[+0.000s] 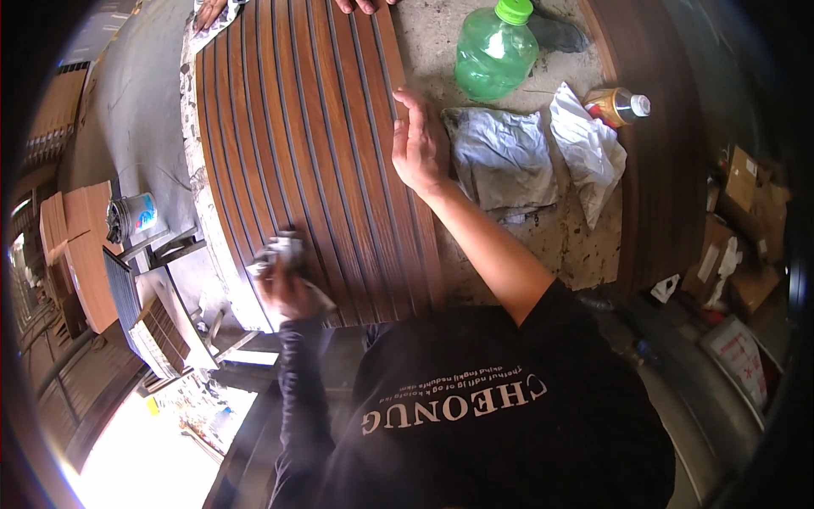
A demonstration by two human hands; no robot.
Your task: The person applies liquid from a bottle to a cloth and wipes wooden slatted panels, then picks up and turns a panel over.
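A brown wood-grain slatted panel [318,153] with dark grooves lies on a worktable. On its near left part, my left hand [288,293] is closed round a crumpled grey-and-white rag [281,249], pressed to the slats; both are smeared by motion. My right hand [421,148] rests on its side against the panel's right edge, thumb and forefinger apart, the other fingers partly hidden. Right of it lie a folded grey cloth [504,161] and a crumpled white cloth [589,153]. At the far end, another person's hand [209,12] is on a patterned cloth, and their other fingers [356,4] touch the panel.
A green plastic jug [496,55] and a small white-capped bottle [617,108] stand and lie at the right. Beyond is a dark brown board [661,170]. Cardboard boxes [755,212] are at the far right. A white bucket [136,214] and stacked boards [80,254] are at the left.
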